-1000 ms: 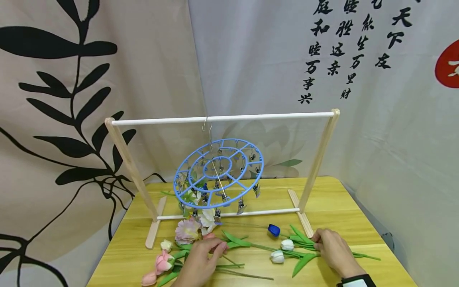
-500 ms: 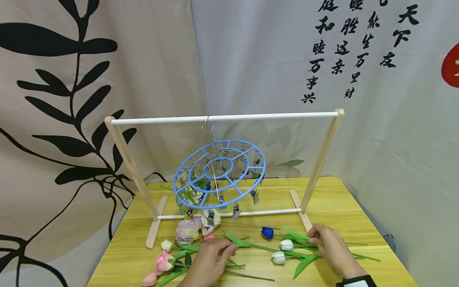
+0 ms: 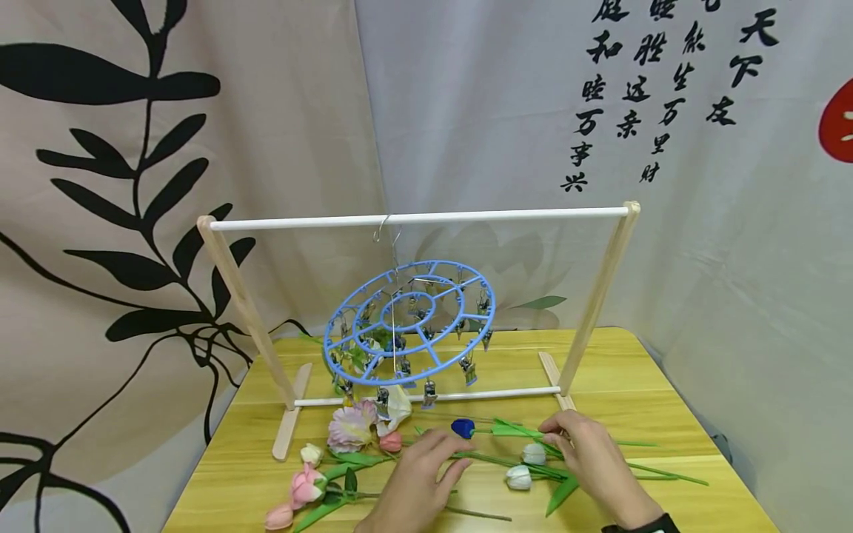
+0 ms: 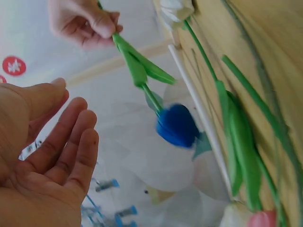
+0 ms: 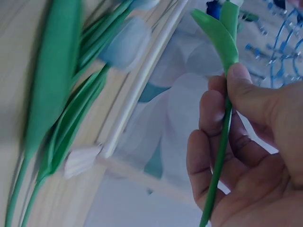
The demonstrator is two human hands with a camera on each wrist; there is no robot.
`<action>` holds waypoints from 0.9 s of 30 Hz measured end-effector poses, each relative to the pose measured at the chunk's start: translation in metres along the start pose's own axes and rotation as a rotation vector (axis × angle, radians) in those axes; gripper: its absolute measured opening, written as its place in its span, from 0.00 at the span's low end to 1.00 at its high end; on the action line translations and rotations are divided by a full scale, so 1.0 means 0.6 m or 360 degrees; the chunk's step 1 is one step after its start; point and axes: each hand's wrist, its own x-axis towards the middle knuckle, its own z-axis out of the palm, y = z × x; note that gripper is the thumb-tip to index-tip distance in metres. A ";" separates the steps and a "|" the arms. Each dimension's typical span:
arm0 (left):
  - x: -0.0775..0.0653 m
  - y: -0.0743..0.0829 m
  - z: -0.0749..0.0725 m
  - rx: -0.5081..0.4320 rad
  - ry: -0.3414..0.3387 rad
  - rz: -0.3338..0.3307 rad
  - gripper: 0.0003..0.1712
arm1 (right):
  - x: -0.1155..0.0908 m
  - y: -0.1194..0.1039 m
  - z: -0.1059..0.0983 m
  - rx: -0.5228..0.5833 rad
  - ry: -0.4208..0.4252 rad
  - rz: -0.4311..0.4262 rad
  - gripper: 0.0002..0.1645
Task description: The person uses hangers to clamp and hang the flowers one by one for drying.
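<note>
My right hand (image 3: 589, 459) pinches the green stem of a blue tulip (image 3: 463, 428) between thumb and fingers, just below its leaves, as the right wrist view shows. The tulip's blue head points left, toward my left hand (image 3: 423, 477). That hand is held with fingers apart and nothing between them; in the left wrist view the blue head hangs beyond its fingertips. Two white tulips (image 3: 518, 477) lie on the table near my right hand. Left of my left hand lie a pink rose (image 3: 307, 486), a small pink tulip (image 3: 390, 442) and a pale purple flower (image 3: 351, 427).
Behind the flowers stands a wooden rack with a white top bar (image 3: 426, 218). From it hangs a tilted round blue clip hanger (image 3: 436, 363) with several metal clips. The rack's low white rod (image 3: 493, 394) crosses the yellow wooden table (image 3: 640, 385). Printed cloth hangs behind.
My right hand has drawn the blue tulip to the left and lifted it. My left hand has moved right, its fingers spreading. The clip hanger has turned slightly.
</note>
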 end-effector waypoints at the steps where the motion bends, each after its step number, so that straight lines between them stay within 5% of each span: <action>1: 0.005 0.005 0.003 0.0047 0.0009 0.0045 0.14 | -0.001 -0.009 0.002 -0.0006 0.0006 -0.0032 0.13; 7: 0.030 0.024 0.017 0.0286 -0.0023 0.0188 0.15 | -0.005 -0.055 0.018 -0.0009 0.0007 -0.0235 0.13; 15: 0.036 0.027 0.028 0.0511 -0.0183 0.0108 0.13 | -0.006 -0.091 0.033 0.0108 0.0019 -0.0472 0.13; 20: 0.031 0.021 0.029 0.0467 -0.0186 0.0081 0.10 | -0.009 -0.102 0.033 0.0141 0.0023 -0.0548 0.14; 27: 0.024 0.010 0.018 0.0372 -0.0150 0.0015 0.10 | -0.013 -0.111 0.013 -0.0101 0.0216 -0.0488 0.19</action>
